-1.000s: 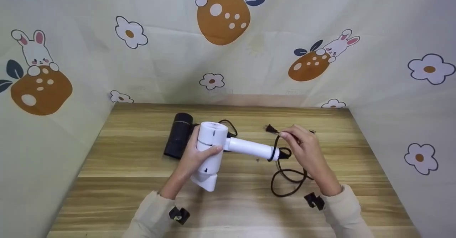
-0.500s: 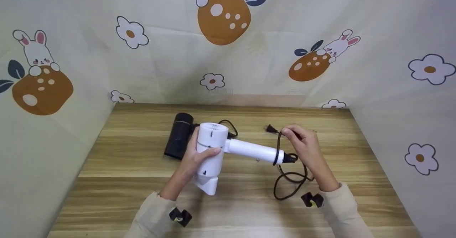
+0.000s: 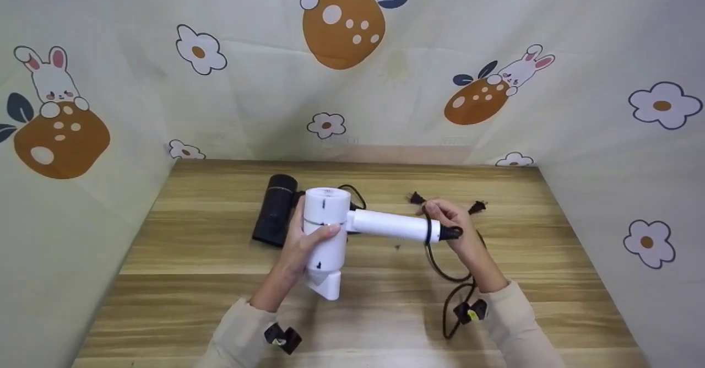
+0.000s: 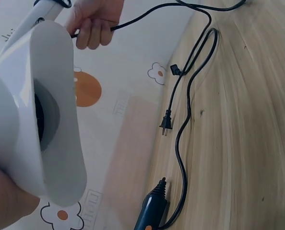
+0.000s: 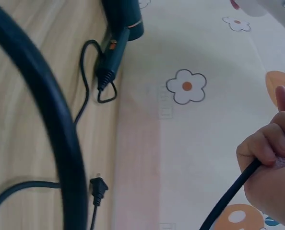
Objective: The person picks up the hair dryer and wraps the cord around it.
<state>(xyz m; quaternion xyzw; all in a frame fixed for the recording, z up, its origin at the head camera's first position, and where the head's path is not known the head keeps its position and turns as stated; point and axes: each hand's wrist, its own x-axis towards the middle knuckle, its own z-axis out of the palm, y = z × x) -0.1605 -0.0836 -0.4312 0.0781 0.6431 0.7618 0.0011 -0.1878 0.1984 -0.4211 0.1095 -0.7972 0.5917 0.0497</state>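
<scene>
A white hair dryer (image 3: 326, 252) is held above the table by my left hand (image 3: 297, 249), its thumb across the barrel. The handle (image 3: 391, 226) points right, and a turn of black cord (image 3: 428, 230) loops around its end. My right hand (image 3: 454, 214) holds the cord beside that end, its fingertips partly hidden in the head view. In the left wrist view the right hand (image 4: 97, 24) has its fingers curled round the cord (image 4: 142, 19). The rest of the cord hangs in loops (image 3: 446, 324) below the right hand.
A dark hair dryer (image 3: 274, 211) lies on the wooden table (image 3: 182, 280) behind the left hand. One black plug (image 3: 417, 198) is left of the right hand, another (image 3: 478, 207) right of it. A patterned cloth (image 3: 264, 103) hangs around the table's back and sides.
My right hand has shifted slightly left and lower, and the loose cord loops hang further toward me. The right-hand plug shows more fully. The left hand keeps its hold, with the dryer moving only slightly.
</scene>
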